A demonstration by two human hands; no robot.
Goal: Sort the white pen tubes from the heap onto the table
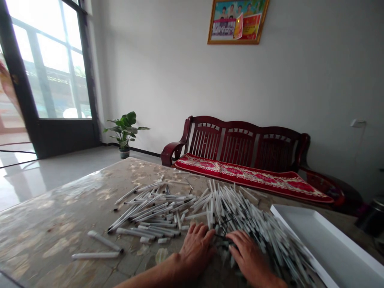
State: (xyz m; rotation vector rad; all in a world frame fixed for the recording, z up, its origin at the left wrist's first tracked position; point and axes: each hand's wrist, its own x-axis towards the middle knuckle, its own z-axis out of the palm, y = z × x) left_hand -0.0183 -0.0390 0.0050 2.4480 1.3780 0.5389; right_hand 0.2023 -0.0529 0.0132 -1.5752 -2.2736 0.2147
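- Patterned table [69, 224] fills the near side; one bench [270, 156], one potted plant [124, 130] and one wall picture [223, 30] are far.
- Pens [237, 204] lie loose across the table's middle and right, too many to count; two pens [96, 255] lie apart at near left.
- One tray [339, 248], right.
- Two hands: left hand [195, 246], fingers bent, close together; right hand [249, 252], fingers slightly spread. I cannot tell whether either grips anything.
- A broad push could scatter the loose pens.

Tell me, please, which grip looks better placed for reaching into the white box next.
Probably the right grip: it is nearer the box, which lies on that side, past some pens. The left grip is farther away, with the right one in between.
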